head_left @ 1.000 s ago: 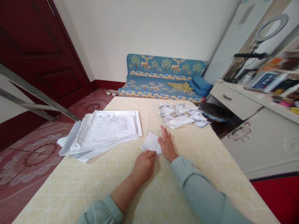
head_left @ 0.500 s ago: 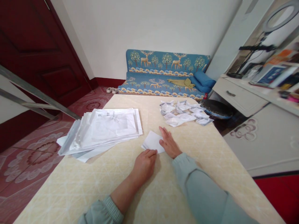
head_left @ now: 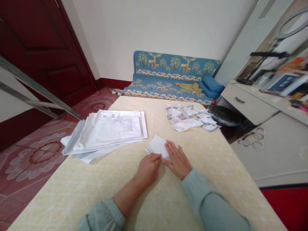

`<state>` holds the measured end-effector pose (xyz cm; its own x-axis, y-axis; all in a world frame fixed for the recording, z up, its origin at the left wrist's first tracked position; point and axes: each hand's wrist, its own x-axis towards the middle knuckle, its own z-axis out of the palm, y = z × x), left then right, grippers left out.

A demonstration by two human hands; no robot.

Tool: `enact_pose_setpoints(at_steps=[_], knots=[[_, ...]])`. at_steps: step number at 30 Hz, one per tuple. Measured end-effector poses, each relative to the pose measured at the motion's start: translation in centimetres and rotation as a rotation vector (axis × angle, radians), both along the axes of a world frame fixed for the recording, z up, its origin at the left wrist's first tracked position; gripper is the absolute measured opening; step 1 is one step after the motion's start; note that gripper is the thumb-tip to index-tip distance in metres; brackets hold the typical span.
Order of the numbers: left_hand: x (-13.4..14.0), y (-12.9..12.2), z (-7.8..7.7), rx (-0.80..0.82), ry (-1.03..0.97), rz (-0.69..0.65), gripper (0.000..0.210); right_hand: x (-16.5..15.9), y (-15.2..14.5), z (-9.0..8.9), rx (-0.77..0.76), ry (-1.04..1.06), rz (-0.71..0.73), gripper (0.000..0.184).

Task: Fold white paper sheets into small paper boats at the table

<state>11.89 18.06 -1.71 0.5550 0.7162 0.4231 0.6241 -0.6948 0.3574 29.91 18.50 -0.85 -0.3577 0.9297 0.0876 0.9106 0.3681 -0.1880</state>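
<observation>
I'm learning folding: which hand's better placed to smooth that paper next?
Probably the right hand: it lies flat over the right side of the paper, while the left hand curls at its near edge.

– Item one, for your list: the paper stack (head_left: 109, 134) on your left?
– Small dark characters (head_left: 105, 116) along the top sheet's far edge, toward its left corner, with a scrawl of thin strokes (head_left: 122, 120) to their right. Too small and blurred for you to read.
– Item two: the blue-and-white item (head_left: 284, 82) on the white cabinet (head_left: 252, 107) at your right?
– Pale marks on the blue panel, possibly lettering; illegible.
– Your legible entries, then?
– None.
</observation>
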Motion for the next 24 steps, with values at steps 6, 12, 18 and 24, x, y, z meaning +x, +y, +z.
enact_pose_setpoints(at_steps=[6, 12, 18, 24], knots=[[0.0, -0.1, 0.0, 0.000, -0.017, -0.009, 0.024, -1.5, -0.7, 0.6, -0.002, -0.002, -0.044, 0.070], [0.0, 0.0, -0.1, 0.004, -0.012, 0.014, 0.027, -0.2, -0.7, 0.1, -0.026, -0.054, -0.238, 0.074], [0.0, 0.0, -0.1, 0.005, -0.015, 0.007, 0.026, -0.9, -1.0, 0.3, -0.012, -0.012, -0.053, 0.057], [0.1, -0.1, -0.1, -0.005, -0.007, 0.025, 0.026, -1.0, -0.3, 0.7, -0.042, -0.016, -0.299, 0.055]])
